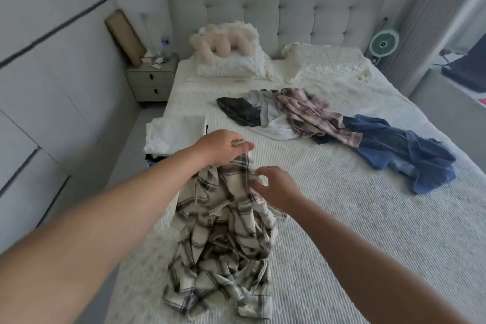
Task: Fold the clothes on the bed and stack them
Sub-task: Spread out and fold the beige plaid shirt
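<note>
A cream shirt with a dark plaid pattern point(223, 244) hangs crumpled over the near left part of the bed point(342, 218). My left hand point(221, 146) grips its top edge and holds it up. My right hand point(276, 187) reaches into the upper folds of the same shirt, fingers curled on the cloth. A stack of folded clothes point(175, 133), white on top, sits at the bed's left edge just beyond my left hand. Farther back lie loose clothes: a dark garment point(239, 110), a white one point(273, 118), a pink plaid shirt point(315, 116) and blue denim point(405, 150).
Two pillows point(328, 60) and a plush toy point(223, 43) lie at the grey headboard point(302, 8). A bedside cabinet point(151, 81) stands left of the bed, white wardrobe doors point(39, 87) along the left wall. A green fan point(384, 43) stands at the right.
</note>
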